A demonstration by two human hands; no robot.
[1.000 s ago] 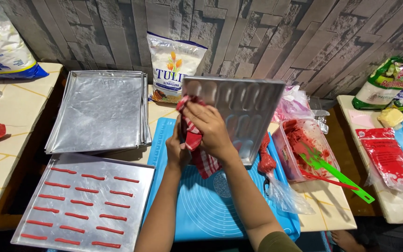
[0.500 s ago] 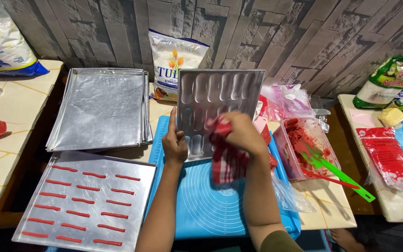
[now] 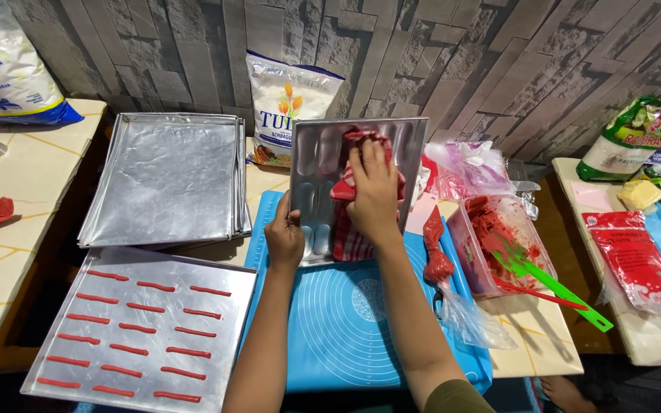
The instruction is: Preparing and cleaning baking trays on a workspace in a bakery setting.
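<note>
Head camera, looking down at a low work table: the left hand [image 3: 284, 239] grips the lower left edge of a moulded metal tray [image 3: 317, 191], tilted up on its near edge over a blue silicone mat [image 3: 346, 321]. The right hand [image 3: 372, 191] presses a red checked cloth [image 3: 353, 229] flat against the tray's grooved face, fingers closed over the fabric; the hands sit apart, one on the rim, one mid-tray. At left lies a flat tray [image 3: 143, 325] lined with rows of red piped strips, and behind it a stack of bare trays [image 3: 166, 180]. Right of the mat rest a piping bag [image 3: 441, 268] of red batter and a clear tub [image 3: 491, 245], apparently holding more batter, with a green spatula [image 3: 552, 287] across it.
</note>
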